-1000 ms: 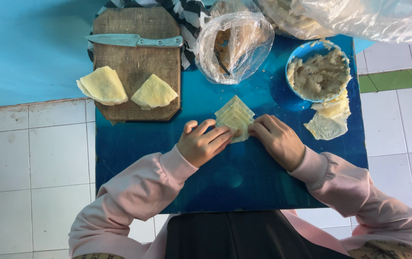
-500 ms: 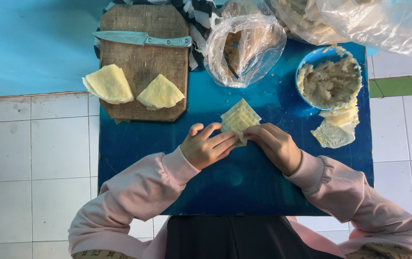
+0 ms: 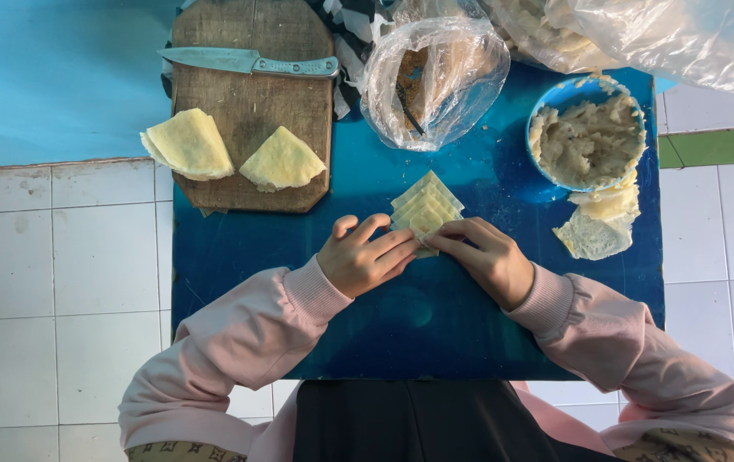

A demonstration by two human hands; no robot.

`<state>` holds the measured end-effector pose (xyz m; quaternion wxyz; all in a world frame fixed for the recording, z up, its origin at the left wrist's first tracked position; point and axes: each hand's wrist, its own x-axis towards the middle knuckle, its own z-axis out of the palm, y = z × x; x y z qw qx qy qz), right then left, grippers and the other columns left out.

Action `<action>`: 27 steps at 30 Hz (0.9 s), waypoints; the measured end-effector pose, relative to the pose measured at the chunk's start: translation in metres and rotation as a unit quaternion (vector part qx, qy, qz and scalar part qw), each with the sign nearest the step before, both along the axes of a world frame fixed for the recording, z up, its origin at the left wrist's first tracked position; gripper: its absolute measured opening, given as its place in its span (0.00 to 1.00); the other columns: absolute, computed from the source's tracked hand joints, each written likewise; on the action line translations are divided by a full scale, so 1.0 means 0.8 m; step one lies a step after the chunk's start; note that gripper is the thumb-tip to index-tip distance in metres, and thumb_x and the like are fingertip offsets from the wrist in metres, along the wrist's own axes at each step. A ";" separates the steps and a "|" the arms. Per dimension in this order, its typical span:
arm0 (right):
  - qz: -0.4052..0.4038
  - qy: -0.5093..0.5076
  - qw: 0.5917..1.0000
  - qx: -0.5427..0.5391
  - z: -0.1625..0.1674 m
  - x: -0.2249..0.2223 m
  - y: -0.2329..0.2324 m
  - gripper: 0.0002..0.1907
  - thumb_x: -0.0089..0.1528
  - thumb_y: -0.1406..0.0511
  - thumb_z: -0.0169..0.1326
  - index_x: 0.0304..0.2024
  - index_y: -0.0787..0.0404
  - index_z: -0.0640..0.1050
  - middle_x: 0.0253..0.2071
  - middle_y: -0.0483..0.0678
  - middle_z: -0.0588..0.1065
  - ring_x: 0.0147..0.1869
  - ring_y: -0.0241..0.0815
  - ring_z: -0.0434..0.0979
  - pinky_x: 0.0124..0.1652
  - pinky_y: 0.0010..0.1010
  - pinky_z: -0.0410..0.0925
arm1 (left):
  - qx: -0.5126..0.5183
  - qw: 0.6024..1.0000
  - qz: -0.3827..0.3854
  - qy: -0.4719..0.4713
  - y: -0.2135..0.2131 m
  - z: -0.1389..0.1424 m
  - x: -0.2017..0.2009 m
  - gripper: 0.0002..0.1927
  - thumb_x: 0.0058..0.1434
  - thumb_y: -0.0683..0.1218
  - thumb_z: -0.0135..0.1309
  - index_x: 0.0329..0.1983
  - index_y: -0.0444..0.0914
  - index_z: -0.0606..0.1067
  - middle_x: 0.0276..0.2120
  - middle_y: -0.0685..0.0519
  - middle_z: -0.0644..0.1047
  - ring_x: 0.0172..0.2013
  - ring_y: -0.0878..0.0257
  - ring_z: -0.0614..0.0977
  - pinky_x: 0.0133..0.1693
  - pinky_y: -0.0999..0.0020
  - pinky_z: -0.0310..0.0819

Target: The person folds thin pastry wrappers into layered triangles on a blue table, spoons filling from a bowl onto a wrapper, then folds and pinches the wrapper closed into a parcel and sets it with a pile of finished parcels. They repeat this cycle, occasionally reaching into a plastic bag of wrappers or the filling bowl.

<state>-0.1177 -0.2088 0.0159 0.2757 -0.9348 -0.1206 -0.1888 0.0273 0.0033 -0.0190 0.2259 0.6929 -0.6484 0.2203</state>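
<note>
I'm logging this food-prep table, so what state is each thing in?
Left hand: fingertips on the wrapper stack.
Right hand: pinching the stack's near corner.
Wrapper stack: fanned, flat.
Knife: lying unused on board.
Blue bowl: full of filling.
Plastic bag: open.

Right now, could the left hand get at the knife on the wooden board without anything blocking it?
Probably yes. The left hand rests on the wrapper stack, and the knife lies exposed along the wooden board's far edge; only two flat folded pieces lie between.
</note>
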 end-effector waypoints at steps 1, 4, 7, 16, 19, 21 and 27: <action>0.002 0.000 1.000 0.000 0.000 0.000 0.000 0.18 0.57 0.73 0.60 0.51 0.62 0.81 0.46 0.52 0.77 0.48 0.47 0.81 0.46 0.32 0.76 | 0.002 1.000 -0.001 -0.001 0.000 0.000 0.000 0.13 0.66 0.54 0.65 0.51 0.50 0.82 0.49 0.65 0.80 0.50 0.66 0.76 0.54 0.63 0.52; 0.005 0.005 1.000 0.001 0.001 -0.001 0.000 0.19 0.57 0.73 0.60 0.52 0.63 0.81 0.46 0.52 0.76 0.49 0.48 0.81 0.47 0.33 0.76 | 0.005 1.000 -0.001 -0.008 0.001 0.001 0.001 0.16 0.65 0.54 0.65 0.55 0.50 0.82 0.49 0.65 0.80 0.51 0.67 0.76 0.54 0.64 0.52; 0.007 -0.001 1.000 -0.004 0.004 0.000 0.000 0.20 0.57 0.73 0.59 0.52 0.64 0.80 0.46 0.53 0.76 0.50 0.49 0.80 0.48 0.34 0.76 | 0.010 1.000 -0.005 0.000 0.000 0.000 0.001 0.17 0.64 0.53 0.65 0.55 0.49 0.82 0.50 0.66 0.80 0.51 0.66 0.75 0.54 0.64 0.53; 0.051 -0.019 0.997 -0.057 0.030 -0.004 -0.015 0.23 0.55 0.72 0.57 0.54 0.65 0.77 0.51 0.53 0.76 0.54 0.53 0.80 0.52 0.37 0.75 | 0.025 0.999 -0.014 0.016 0.000 -0.004 0.000 0.16 0.62 0.51 0.64 0.53 0.48 0.82 0.52 0.66 0.79 0.53 0.65 0.74 0.53 0.62 0.53; 0.123 -0.007 0.988 -0.098 0.028 0.003 -0.022 0.19 0.58 0.73 0.59 0.52 0.63 0.79 0.49 0.52 0.77 0.46 0.47 0.80 0.44 0.33 0.74 | 0.029 0.999 -0.015 0.031 -0.002 -0.002 -0.001 0.15 0.62 0.50 0.64 0.52 0.48 0.83 0.51 0.67 0.78 0.53 0.66 0.74 0.53 0.61 0.53; 0.128 -0.014 0.984 -0.125 0.025 0.003 -0.022 0.19 0.57 0.73 0.59 0.52 0.63 0.80 0.49 0.52 0.77 0.46 0.46 0.80 0.43 0.33 0.74 | 0.033 0.999 -0.010 0.041 -0.004 0.002 -0.002 0.14 0.61 0.51 0.64 0.50 0.48 0.83 0.51 0.67 0.77 0.53 0.65 0.74 0.53 0.60 0.53; 0.131 -0.083 0.969 -0.194 0.015 0.003 -0.021 0.21 0.54 0.70 0.56 0.50 0.69 0.77 0.48 0.56 0.76 0.50 0.51 0.81 0.49 0.37 0.76 | 0.060 0.995 -0.013 0.076 -0.005 0.014 0.002 0.14 0.60 0.57 0.64 0.46 0.49 0.83 0.52 0.66 0.76 0.54 0.63 0.72 0.53 0.58 0.53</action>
